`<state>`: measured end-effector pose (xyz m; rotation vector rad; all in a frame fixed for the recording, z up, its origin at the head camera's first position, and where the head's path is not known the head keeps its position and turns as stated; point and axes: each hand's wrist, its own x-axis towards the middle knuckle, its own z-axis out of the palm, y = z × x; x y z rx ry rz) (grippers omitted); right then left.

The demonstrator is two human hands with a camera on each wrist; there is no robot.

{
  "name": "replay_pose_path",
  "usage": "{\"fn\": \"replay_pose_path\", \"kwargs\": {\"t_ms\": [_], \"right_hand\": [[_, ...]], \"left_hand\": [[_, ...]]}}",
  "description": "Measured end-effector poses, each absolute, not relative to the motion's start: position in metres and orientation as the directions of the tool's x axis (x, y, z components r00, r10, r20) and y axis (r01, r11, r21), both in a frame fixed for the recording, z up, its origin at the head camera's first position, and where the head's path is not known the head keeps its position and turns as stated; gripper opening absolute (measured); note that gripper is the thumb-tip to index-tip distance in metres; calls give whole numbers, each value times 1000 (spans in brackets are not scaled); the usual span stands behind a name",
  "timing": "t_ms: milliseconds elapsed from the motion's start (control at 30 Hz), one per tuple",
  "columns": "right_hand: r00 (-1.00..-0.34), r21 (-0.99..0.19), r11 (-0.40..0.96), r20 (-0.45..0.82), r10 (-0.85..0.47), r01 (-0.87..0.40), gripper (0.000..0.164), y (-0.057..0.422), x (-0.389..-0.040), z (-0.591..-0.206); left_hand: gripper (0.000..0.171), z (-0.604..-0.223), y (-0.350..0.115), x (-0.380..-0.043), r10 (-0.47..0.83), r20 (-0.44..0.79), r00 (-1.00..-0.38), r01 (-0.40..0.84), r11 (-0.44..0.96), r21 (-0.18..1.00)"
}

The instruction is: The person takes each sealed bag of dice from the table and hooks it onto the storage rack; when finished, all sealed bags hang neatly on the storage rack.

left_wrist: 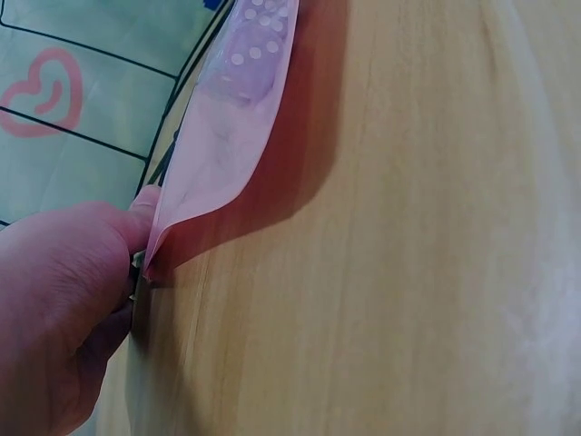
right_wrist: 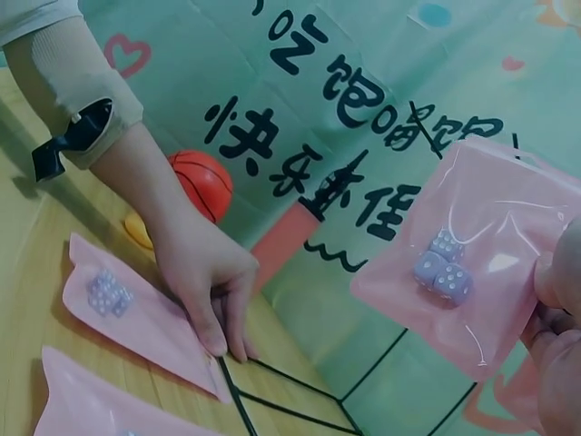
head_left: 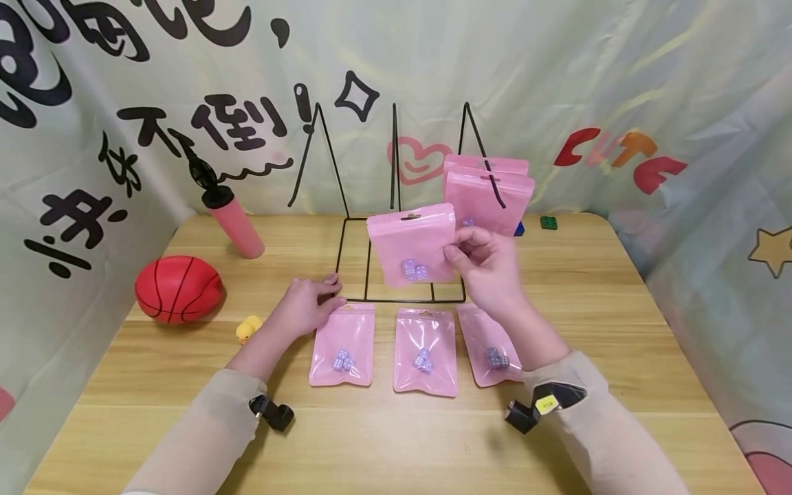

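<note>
My right fingers (head_left: 459, 260) pinch a flat pink plastic bag (head_left: 405, 240) — my left fingers (head_left: 326, 286) pinch the black wire rack (head_left: 402, 301), hiding its corner.

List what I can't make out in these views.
Head: small blue object, mostly behind hanging pink plastic pouches.
Head: right side of the rightmost flat-lying pink plastic pouch, covered by the right forearm.
Left wrist: leftmost flat-lying pink plastic pouch, cut off by the top edge.
Right wrist: right hand, cut off by the right edge.
</note>
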<state>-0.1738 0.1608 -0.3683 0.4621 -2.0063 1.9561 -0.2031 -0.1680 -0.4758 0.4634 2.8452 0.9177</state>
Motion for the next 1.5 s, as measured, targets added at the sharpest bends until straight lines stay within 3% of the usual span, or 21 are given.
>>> {"fn": "replay_pose_path", "kwargs": {"t_ms": [600,833,1167,1500], "right_hand": [[-893,-894,14,446,-57,-447,8,139,-174,-365],[-857,-858,-19,514,-44,-514,10,137,-175,-359],[-911,-909,-71,409,48,-412,5,125,-185,-363],[-895,-897,24,442,58,-442,3,129,-195,-364]], "left_hand": [[45,-474,-165,-205,316,-26,-948,242,773,586],[44,-474,-167,-206,314,-21,-949,241,768,594],[43,-478,-170,-205,318,0,-948,255,761,597],[43,-479,-169,-204,317,4,-949,257,762,594]]}}
